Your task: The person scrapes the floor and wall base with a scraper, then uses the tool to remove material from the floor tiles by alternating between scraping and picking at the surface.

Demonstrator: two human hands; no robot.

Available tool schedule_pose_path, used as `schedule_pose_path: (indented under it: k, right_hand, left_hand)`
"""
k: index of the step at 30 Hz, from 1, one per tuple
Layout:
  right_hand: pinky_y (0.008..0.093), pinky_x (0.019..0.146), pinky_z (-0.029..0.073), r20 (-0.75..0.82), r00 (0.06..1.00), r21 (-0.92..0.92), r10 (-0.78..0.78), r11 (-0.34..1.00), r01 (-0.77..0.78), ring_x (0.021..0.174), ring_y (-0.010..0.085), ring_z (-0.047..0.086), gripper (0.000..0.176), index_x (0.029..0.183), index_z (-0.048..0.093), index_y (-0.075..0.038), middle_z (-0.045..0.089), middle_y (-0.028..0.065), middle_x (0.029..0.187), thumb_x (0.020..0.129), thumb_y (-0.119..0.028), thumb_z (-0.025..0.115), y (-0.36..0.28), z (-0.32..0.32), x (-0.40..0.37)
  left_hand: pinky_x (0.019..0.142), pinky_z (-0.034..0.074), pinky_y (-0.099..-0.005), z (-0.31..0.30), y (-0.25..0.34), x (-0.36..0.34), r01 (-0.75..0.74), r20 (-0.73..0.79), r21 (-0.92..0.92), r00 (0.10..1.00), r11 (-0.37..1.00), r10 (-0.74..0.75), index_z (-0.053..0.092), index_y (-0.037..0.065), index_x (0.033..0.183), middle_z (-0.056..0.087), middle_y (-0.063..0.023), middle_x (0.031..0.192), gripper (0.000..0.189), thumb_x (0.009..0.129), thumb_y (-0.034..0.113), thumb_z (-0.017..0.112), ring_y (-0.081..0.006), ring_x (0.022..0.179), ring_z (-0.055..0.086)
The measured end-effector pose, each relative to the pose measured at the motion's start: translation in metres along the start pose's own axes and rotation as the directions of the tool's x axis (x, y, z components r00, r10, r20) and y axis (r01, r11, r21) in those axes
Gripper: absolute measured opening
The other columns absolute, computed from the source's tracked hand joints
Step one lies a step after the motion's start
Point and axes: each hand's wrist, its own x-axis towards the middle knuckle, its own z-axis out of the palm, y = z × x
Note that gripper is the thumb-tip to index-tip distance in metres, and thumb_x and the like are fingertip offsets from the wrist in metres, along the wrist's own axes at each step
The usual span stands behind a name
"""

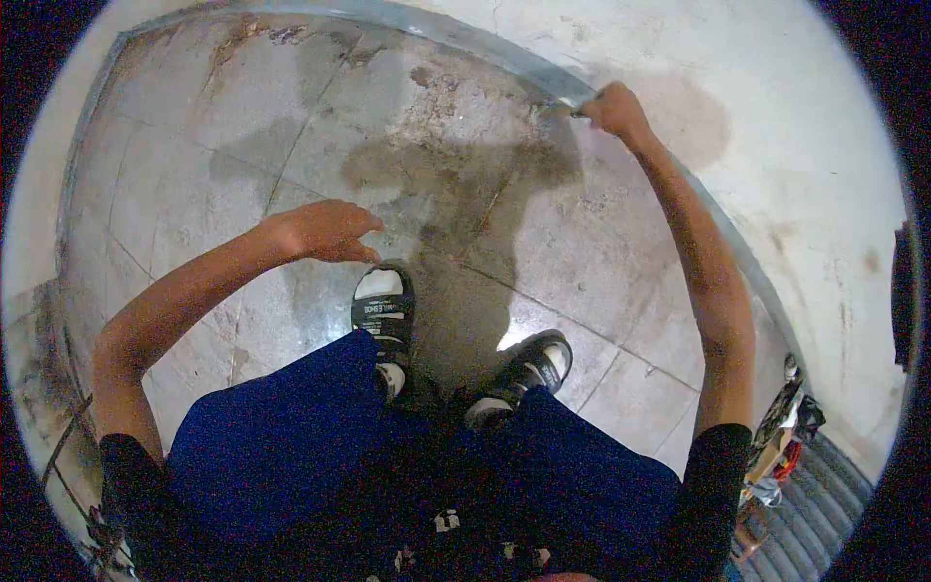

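My right hand (616, 112) reaches far forward to the foot of the white wall (776, 107), beside the grey painted band (485, 41) that runs along it. Its fingers are closed, and a small dark tip shows at them; what they hold is too small to name. Over the floor, just beyond my left sandal (380, 308), hangs my left hand (330, 231). Its fingers are bent but apart, with nothing seen in them.
Stained floor tiles (291, 107) spread ahead, with a rough, flaking patch (446, 102) near the band. My right sandal (536, 367) stands on them. Assorted items (781, 441) lie beside ridged grey sheeting (810, 504) at the lower right. Shadows fall across the floor.
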Motion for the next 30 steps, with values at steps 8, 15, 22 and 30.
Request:
schedule_pose_path:
  k: [8,15,22,30]
  right_hand:
    - [0.0439,0.075,0.052,-0.081,0.979,-0.183,0.188,0.963,-0.2,0.087,0.039,0.065,0.035,0.086,0.065,0.006,0.065,0.0252,0.089,0.068,-0.024,0.065,-0.087,-0.054,0.007]
    - [0.0429,0.075,0.053,-0.028,0.985,-0.244,0.168,0.955,-0.17,0.086,0.0362,0.066,0.029,0.089,0.067,0.001,0.066,0.0217,0.092,0.071,-0.02,0.063,-0.091,-0.046,0.013]
    - [0.0435,0.073,0.054,0.002,0.999,-0.306,0.05,0.951,-0.047,0.087,0.0327,0.067,0.024,0.09,0.069,-0.003,0.068,0.0175,0.093,0.075,-0.018,0.06,-0.154,-0.029,0.047]
    - [0.0431,0.072,0.054,0.065,0.998,-0.269,0.017,0.963,0.001,0.088,0.0317,0.067,0.025,0.092,0.07,-0.005,0.068,0.0158,0.094,0.076,-0.02,0.057,-0.209,-0.015,0.091]
  left_hand:
    - [0.094,0.043,-0.0444,-0.003,0.009,0.001,-0.047,-0.003,0.033,0.999,0.998,0.047,0.053,0.001,0.121,0.057,-0.022,0.117,0.061,0.085,0.051,0.055,-0.0373,0.109,0.054]
    - [0.084,0.047,-0.0453,0.011,-0.001,0.001,-0.138,-0.149,0.032,0.979,0.99,0.141,0.057,-0.001,0.113,0.062,-0.0225,0.105,0.055,0.083,0.045,0.058,-0.0388,0.097,0.059]
    - [0.097,0.04,-0.044,-0.005,0.008,-0.001,-0.043,0.02,-0.006,0.999,0.999,0.044,0.049,0.004,0.125,0.053,-0.0207,0.124,0.061,0.086,0.051,0.053,-0.0368,0.115,0.051]
    - [0.098,0.04,-0.0442,0.002,-0.005,-0.001,-0.019,0.018,-0.024,1.0,1.0,0.02,0.048,0.004,0.127,0.052,-0.0206,0.125,0.063,0.086,0.051,0.053,-0.0366,0.116,0.05]
